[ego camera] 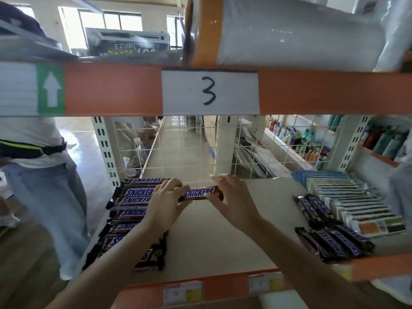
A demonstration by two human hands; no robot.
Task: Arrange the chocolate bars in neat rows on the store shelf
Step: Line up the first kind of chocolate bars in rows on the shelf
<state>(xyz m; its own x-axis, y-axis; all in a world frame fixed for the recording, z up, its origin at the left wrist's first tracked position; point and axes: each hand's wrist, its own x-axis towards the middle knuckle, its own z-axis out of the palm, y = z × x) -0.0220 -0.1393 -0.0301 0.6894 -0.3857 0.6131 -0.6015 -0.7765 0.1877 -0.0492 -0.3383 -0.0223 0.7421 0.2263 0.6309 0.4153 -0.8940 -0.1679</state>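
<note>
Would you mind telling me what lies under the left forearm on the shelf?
A column of Snickers bars runs front to back on the shelf. The left forearm covers part of the nearer bars, so their full count cannot be seen.

Head-height view, close into shelf

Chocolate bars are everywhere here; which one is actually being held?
The bar at the shelf's back middle: left hand and right hand pinch its ends. All others lie untouched.

Bright daylight from rear windows, wide-angle bowing at the edges, soft blur on near shelf beam.
</note>
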